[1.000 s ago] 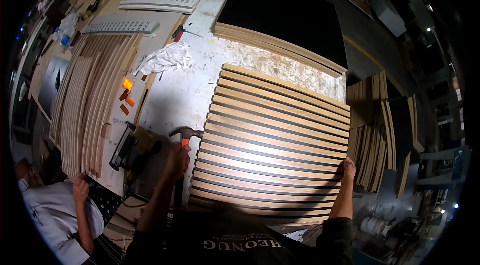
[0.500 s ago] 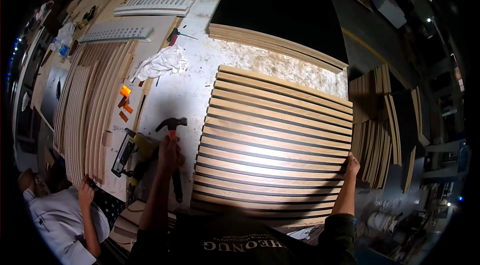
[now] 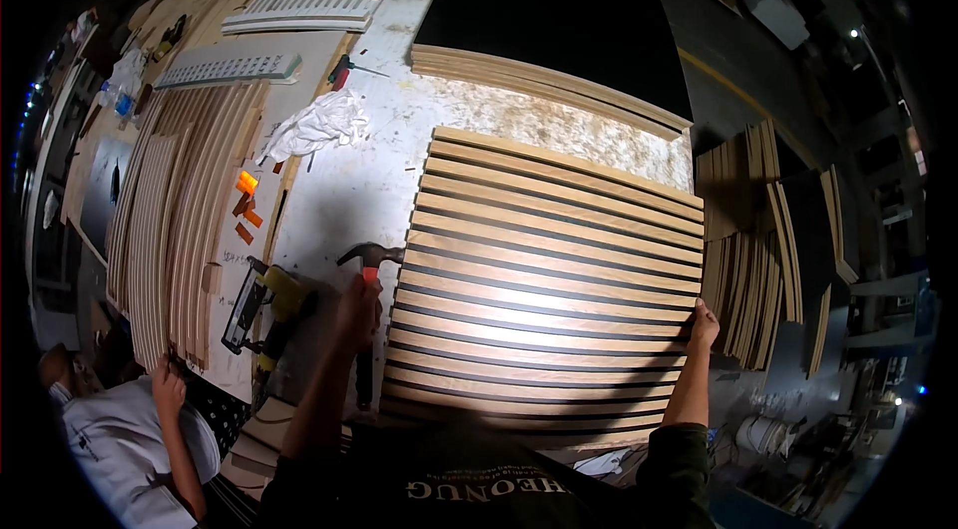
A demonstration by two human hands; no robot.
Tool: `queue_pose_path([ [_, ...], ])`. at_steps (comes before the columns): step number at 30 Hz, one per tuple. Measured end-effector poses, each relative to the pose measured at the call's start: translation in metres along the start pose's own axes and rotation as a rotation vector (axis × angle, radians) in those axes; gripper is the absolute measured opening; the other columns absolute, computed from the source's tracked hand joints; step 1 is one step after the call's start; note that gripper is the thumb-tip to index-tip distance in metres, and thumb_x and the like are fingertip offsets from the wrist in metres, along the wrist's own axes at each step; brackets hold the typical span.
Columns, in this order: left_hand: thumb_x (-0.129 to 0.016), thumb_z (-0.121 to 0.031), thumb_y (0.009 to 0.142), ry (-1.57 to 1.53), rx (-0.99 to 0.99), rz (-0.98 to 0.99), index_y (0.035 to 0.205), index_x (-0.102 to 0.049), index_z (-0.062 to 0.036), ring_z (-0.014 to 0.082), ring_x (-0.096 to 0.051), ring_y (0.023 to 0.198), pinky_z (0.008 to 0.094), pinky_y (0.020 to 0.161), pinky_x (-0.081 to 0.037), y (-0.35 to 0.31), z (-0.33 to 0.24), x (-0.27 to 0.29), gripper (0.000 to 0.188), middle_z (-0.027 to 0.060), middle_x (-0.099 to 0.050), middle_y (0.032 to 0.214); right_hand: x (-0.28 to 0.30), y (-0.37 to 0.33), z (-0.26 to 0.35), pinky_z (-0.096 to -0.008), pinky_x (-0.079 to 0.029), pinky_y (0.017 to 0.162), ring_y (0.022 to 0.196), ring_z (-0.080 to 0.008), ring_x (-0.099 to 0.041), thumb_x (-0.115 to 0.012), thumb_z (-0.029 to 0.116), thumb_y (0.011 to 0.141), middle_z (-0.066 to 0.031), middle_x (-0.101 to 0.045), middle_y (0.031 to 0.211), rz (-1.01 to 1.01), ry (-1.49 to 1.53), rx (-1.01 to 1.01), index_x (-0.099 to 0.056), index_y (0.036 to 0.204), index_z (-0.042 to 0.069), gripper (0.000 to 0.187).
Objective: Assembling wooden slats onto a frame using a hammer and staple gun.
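A slatted wood panel [image 3: 549,279], light strips over a black backing, lies flat in front of me. My left hand [image 3: 360,314] is closed round a claw hammer [image 3: 371,255] close to its head; the handle hangs below the fist. The hammer's head is at the panel's left edge, touching it or nearly so. At the opposite edge, my right hand [image 3: 705,325] grips the panel's side, its fingertips partly hidden. A yellow and black nail gun [image 3: 284,294] lies just left of the hammer.
Beyond the panel sits a stack of black-topped boards [image 3: 549,20]. A white cloth [image 3: 324,125], a screwdriver [image 3: 344,70] and orange pieces [image 3: 246,202] lie to the left. A co-worker's hand [image 3: 170,384] is at lower left beside slatted boards [image 3: 155,230]. More boards [image 3: 743,260] stand at right.
My left hand has brought the hammer rightward and slightly nearer me, up to the panel's left edge. My right hand stays on the right edge.
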State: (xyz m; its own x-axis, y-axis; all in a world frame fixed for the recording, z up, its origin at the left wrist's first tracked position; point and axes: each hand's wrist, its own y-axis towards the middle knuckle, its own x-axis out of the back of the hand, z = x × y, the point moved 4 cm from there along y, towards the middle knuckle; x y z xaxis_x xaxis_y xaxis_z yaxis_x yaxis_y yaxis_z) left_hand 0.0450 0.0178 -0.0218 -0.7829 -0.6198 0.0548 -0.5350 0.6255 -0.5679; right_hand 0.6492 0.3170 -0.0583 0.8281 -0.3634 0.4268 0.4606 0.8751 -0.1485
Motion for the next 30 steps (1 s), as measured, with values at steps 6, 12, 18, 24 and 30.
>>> queue_pose_path([
  [6,-0.048,-0.028,0.090,-0.151,0.070,0.048,0.084,-0.047,-0.0102,0.0082,-0.036,0.037,0.0228,0.034,-0.027,0.004,-0.003,0.013,0.019,-0.0004,-0.043,0.054,0.004,0.001,-0.002,-0.0248,-0.041,0.065,0.068,-0.0097,-0.051,-0.072,0.024,0.077,0.0003,-0.060,0.074,0.022,-0.021,-0.078,-0.066,0.079,0.002,0.023],
  [12,-0.044,-0.027,0.090,0.017,0.017,0.021,0.087,-0.049,-0.0110,0.0074,-0.038,0.039,0.0222,0.033,-0.029,0.005,-0.001,0.003,0.017,-0.0024,-0.040,0.054,0.004,0.008,-0.008,-0.0259,-0.042,0.068,0.070,-0.0105,-0.051,-0.071,0.026,0.078,0.0000,-0.060,0.076,0.027,-0.037,-0.056,-0.065,0.079,0.002,0.025],
  [18,-0.047,-0.027,0.090,-0.028,0.110,0.039,0.083,-0.046,-0.0075,0.0084,-0.035,0.034,0.0243,0.030,-0.026,0.009,-0.007,0.003,0.021,0.0003,-0.041,0.053,-0.017,-0.017,0.033,-0.0248,-0.042,0.067,0.068,-0.0102,-0.051,-0.069,0.023,0.080,-0.0008,-0.061,0.074,0.018,-0.080,-0.052,-0.064,0.075,0.004,0.021],
  [24,-0.048,-0.028,0.090,-0.024,0.066,0.028,0.089,-0.049,-0.0059,0.0085,-0.035,0.035,0.0244,0.030,-0.026,0.022,-0.018,-0.002,0.022,0.0000,-0.043,0.055,-0.031,-0.022,0.039,-0.0219,-0.033,0.046,0.050,-0.0062,-0.042,-0.067,0.022,0.081,0.0023,-0.052,0.060,-0.025,0.092,-0.055,-0.066,0.078,0.004,0.018],
  [30,-0.045,-0.031,0.091,-0.139,0.171,-0.059,0.090,-0.050,-0.0077,0.0080,-0.036,0.038,0.0239,0.031,-0.026,0.023,-0.025,0.000,0.024,-0.0009,-0.042,0.057,-0.023,-0.007,0.024,-0.0225,-0.036,0.051,0.056,-0.0073,-0.045,-0.066,0.020,0.082,0.0021,-0.054,0.064,-0.022,0.106,-0.006,-0.066,0.083,0.002,0.018],
])
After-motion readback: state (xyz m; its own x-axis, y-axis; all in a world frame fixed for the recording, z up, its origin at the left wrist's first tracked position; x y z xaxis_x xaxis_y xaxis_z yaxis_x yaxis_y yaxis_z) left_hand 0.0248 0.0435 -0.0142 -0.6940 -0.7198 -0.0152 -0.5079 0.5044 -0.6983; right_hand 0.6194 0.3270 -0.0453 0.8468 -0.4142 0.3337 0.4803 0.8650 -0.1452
